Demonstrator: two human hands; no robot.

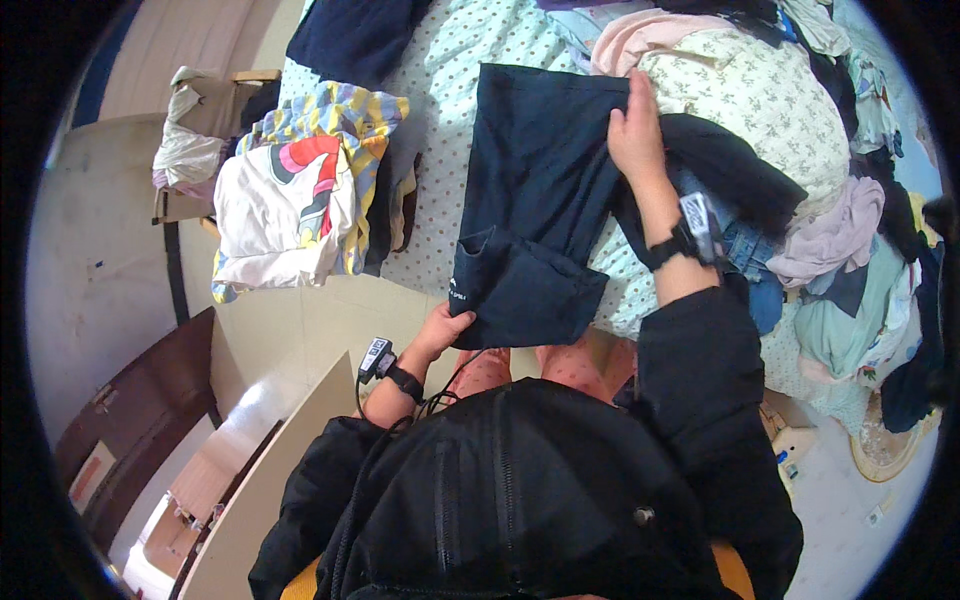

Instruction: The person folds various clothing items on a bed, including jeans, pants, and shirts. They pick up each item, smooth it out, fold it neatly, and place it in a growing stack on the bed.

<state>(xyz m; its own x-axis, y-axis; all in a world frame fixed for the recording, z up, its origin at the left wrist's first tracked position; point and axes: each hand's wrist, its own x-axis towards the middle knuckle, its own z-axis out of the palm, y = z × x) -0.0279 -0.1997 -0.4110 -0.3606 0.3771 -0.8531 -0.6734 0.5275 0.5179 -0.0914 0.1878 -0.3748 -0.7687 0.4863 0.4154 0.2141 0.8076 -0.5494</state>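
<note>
A dark navy garment, which looks like trousers, lies lengthwise at the near edge of the bed, its near part folded over on itself. My left hand pinches its lower left corner, thumb on top, beside small white lettering. At the upper right edge of the cloth rests my right hand, fingers stretched out away from me; whether it grips the fabric is hidden. Just right of that hand, a black garment lies partly under my forearm. Both wrists wear black straps with small devices.
Left of the garment is a stack of folded clothes with a white printed shirt on top. A dotted bed sheet spreads beneath. A floral cloth, jeans and other clothes heap at right. A chair holding clothes stands far left.
</note>
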